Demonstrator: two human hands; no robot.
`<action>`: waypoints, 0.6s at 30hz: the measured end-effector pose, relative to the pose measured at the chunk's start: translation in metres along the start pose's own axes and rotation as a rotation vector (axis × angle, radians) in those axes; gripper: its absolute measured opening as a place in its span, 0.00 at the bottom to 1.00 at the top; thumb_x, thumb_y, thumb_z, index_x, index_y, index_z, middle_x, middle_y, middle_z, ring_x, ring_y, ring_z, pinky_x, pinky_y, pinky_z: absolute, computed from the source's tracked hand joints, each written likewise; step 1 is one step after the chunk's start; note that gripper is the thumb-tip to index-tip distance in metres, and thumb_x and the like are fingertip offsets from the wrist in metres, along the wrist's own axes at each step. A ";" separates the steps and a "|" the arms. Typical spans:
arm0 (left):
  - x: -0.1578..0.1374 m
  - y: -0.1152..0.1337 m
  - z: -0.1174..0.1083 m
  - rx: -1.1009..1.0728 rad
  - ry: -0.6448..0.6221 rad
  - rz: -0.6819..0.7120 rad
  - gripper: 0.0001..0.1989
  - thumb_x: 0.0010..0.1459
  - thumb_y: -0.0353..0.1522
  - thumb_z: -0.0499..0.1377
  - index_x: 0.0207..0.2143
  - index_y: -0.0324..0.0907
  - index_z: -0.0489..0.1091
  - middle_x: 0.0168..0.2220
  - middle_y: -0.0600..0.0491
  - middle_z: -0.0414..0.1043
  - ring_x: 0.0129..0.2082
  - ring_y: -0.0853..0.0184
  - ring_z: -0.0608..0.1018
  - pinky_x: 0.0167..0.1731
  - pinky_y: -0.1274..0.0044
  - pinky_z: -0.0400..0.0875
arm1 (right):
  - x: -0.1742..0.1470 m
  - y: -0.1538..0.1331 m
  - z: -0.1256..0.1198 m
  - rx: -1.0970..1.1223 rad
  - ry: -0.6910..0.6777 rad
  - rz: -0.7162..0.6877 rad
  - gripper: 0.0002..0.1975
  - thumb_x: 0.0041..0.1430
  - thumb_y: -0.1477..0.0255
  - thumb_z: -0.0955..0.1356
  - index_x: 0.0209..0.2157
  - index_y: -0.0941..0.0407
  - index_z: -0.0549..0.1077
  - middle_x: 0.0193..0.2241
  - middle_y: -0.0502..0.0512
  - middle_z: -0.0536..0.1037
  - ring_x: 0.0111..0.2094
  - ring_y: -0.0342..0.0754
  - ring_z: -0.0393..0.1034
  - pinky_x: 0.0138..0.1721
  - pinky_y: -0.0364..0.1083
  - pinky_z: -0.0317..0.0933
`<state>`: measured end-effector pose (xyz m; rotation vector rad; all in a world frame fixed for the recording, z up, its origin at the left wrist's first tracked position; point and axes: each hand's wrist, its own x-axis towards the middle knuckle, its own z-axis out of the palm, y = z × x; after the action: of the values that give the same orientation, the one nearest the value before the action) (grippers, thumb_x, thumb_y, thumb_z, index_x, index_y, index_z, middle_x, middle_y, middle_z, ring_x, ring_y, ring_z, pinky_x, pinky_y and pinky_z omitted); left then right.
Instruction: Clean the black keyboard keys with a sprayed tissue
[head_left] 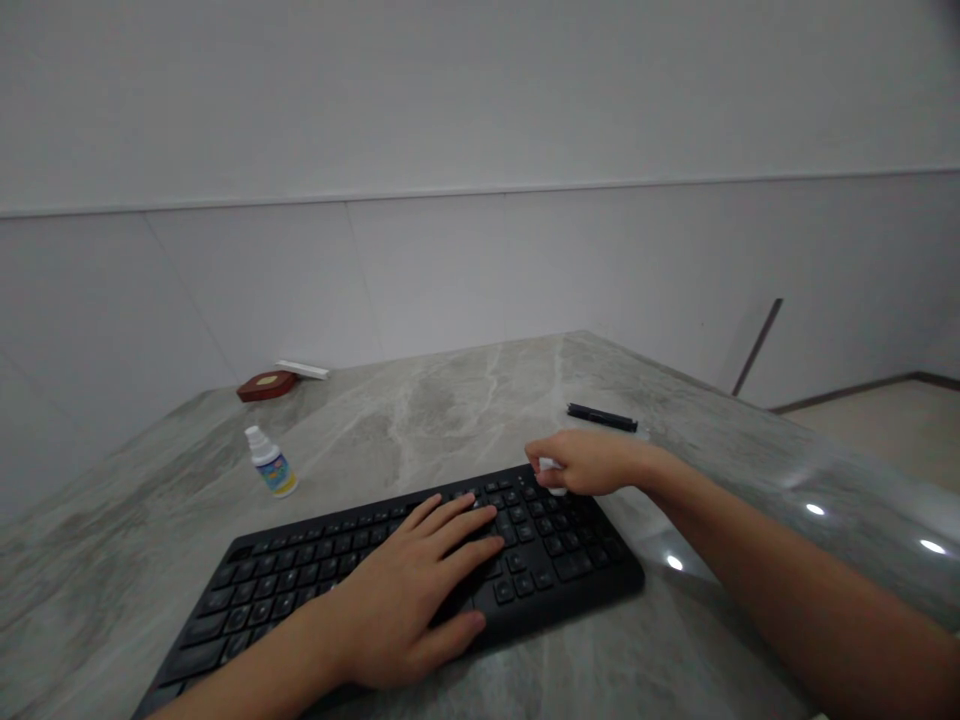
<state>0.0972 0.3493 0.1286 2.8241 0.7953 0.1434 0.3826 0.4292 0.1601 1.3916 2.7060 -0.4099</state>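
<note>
A black keyboard (277,580) lies at a slant on the grey marbled table. My left hand (420,590) rests flat across its middle keys, fingers stretched out and a little apart. Over the keyboard's far right corner, my right hand (574,462) is closed around a small white wad (551,468), perhaps a wipe or tissue. The wad touches or nearly touches the top right keys; most of it is hidden by the fingers. Beyond the keyboard on the left stands a small white spray bottle (274,465) with a blue and yellow label.
A black pen-like stick (602,417) lies beyond my right hand. At the table's far left are a reddish-brown box-like object (266,386) and a flat white strip (302,370). The marbled table (450,410) meets a pale wall (450,270) behind.
</note>
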 end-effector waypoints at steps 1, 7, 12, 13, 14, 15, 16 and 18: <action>0.000 0.000 0.000 -0.001 0.003 0.000 0.31 0.62 0.37 0.57 0.66 0.49 0.53 0.70 0.50 0.47 0.68 0.49 0.52 0.64 0.50 0.49 | 0.000 0.000 -0.001 0.005 -0.007 0.003 0.08 0.61 0.70 0.65 0.40 0.56 0.74 0.37 0.58 0.80 0.36 0.51 0.73 0.32 0.44 0.55; 0.001 0.001 -0.002 -0.006 0.008 0.002 0.31 0.62 0.36 0.57 0.66 0.49 0.53 0.70 0.50 0.48 0.68 0.49 0.53 0.63 0.49 0.49 | -0.001 -0.001 -0.002 -0.071 0.050 0.077 0.08 0.62 0.72 0.65 0.40 0.57 0.74 0.34 0.60 0.80 0.36 0.52 0.72 0.32 0.44 0.54; 0.001 0.002 -0.002 -0.013 0.010 0.003 0.31 0.62 0.36 0.57 0.66 0.49 0.53 0.69 0.49 0.48 0.68 0.49 0.53 0.63 0.49 0.49 | -0.002 -0.002 -0.003 -0.033 -0.012 0.030 0.08 0.61 0.70 0.65 0.41 0.56 0.74 0.35 0.59 0.80 0.35 0.51 0.72 0.31 0.44 0.53; 0.001 0.002 -0.002 -0.014 0.014 0.002 0.31 0.62 0.36 0.57 0.66 0.49 0.53 0.69 0.49 0.48 0.68 0.49 0.53 0.63 0.49 0.49 | -0.002 -0.002 -0.003 -0.049 0.009 0.051 0.08 0.61 0.71 0.65 0.40 0.57 0.74 0.35 0.59 0.80 0.35 0.52 0.72 0.31 0.44 0.53; 0.001 0.001 -0.002 -0.017 0.019 0.003 0.31 0.62 0.36 0.57 0.66 0.49 0.53 0.69 0.49 0.49 0.68 0.49 0.53 0.63 0.49 0.49 | -0.002 -0.002 -0.003 -0.068 0.031 0.071 0.08 0.61 0.71 0.65 0.40 0.57 0.74 0.35 0.60 0.80 0.36 0.52 0.72 0.31 0.44 0.53; 0.002 0.001 -0.001 -0.019 0.024 0.005 0.31 0.62 0.36 0.57 0.66 0.50 0.53 0.69 0.49 0.49 0.68 0.49 0.53 0.64 0.49 0.49 | -0.002 -0.001 -0.003 -0.081 0.045 0.079 0.08 0.61 0.71 0.65 0.40 0.57 0.74 0.35 0.60 0.80 0.36 0.52 0.72 0.31 0.44 0.53; 0.002 0.001 -0.001 -0.020 0.027 0.007 0.31 0.62 0.36 0.57 0.66 0.50 0.53 0.69 0.49 0.49 0.68 0.49 0.53 0.64 0.50 0.49 | -0.002 -0.001 -0.003 -0.083 0.043 0.072 0.08 0.61 0.71 0.65 0.40 0.57 0.74 0.35 0.60 0.80 0.35 0.52 0.72 0.31 0.44 0.53; 0.003 0.000 -0.001 -0.014 0.022 0.009 0.31 0.62 0.36 0.57 0.66 0.49 0.53 0.69 0.49 0.48 0.68 0.49 0.53 0.64 0.50 0.49 | -0.003 -0.001 -0.003 -0.056 0.004 0.025 0.08 0.61 0.70 0.65 0.40 0.57 0.74 0.34 0.59 0.80 0.35 0.51 0.72 0.31 0.44 0.53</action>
<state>0.0994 0.3504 0.1297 2.8177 0.7831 0.1818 0.3839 0.4273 0.1635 1.4118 2.6782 -0.3279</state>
